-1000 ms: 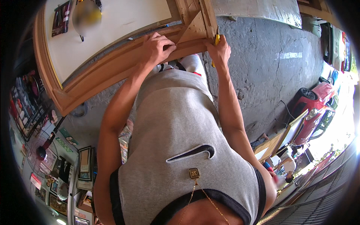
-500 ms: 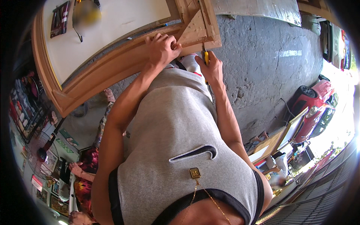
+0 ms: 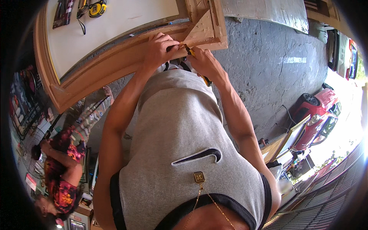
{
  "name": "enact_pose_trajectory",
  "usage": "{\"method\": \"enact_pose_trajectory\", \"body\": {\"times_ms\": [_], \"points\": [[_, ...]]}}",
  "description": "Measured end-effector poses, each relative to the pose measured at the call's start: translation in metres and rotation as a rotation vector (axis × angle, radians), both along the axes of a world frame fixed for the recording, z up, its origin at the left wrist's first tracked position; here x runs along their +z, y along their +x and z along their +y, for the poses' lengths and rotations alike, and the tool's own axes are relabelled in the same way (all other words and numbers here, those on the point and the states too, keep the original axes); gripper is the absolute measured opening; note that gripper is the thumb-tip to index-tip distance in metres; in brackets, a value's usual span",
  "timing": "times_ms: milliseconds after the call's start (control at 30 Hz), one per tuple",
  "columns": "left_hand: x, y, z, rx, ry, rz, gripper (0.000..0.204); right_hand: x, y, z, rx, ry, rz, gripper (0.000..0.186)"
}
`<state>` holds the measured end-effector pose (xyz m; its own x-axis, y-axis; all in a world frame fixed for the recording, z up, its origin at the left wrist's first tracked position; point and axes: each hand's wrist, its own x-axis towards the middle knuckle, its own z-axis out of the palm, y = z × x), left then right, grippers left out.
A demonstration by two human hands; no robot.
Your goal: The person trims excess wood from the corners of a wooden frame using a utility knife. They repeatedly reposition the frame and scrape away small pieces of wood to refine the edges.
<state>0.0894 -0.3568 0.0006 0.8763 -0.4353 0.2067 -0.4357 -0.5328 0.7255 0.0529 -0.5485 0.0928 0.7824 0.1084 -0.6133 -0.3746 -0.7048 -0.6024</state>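
A large brown wooden frame (image 3: 103, 73) lies in front of me, with a triangular brown corner piece (image 3: 201, 28) at its right end. My left hand (image 3: 159, 50) rests on the frame's near side, fingers curled and thumb close to the forefinger. What they pinch, if anything, is too small to make out. My right hand (image 3: 205, 63) is closed around a yellow-and-black utility knife (image 3: 207, 81). The knife's front end is by the frame's near edge, close to my left thumb; its blade cannot be made out.
On the white panel (image 3: 126, 27) inside the frame lie a yellow tape measure (image 3: 97, 8) and a dark flat package (image 3: 63, 13). A person in a flowered shirt (image 3: 63, 168) is at the left. Rough grey floor (image 3: 264, 65) stretches right, toward a red car (image 3: 318, 111).
My right hand has moved left with the knife, toward my left hand, and the knife has tilted. My left hand has shifted slightly left. The person at the left has moved farther out.
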Motion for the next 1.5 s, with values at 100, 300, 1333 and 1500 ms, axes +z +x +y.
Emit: {"method": "enact_pose_trajectory", "body": {"times_ms": [100, 300, 1333, 1500], "points": [[-0.003, 0.0, 0.001, 0.001, -0.004, 0.01, 0.013, 0.003, 0.004, 0.004, 0.016, -0.053, -0.021, 0.03], [-0.011, 0.0, 0.007, -0.007, 0.011, -0.015, 0.011, -0.007, 0.031, 0.011, 0.227, -0.187, -0.058, 0.03], [-0.015, -0.011, 0.01, 0.024, -0.006, -0.009, 0.011, -0.038, 0.005, 0.005, -0.32, 0.294, 0.018, 0.023], [-0.019, -0.013, 0.009, 0.023, 0.013, -0.038, 0.012, -0.043, 0.013, 0.003, -0.4, 0.449, 0.138, 0.023]]}}
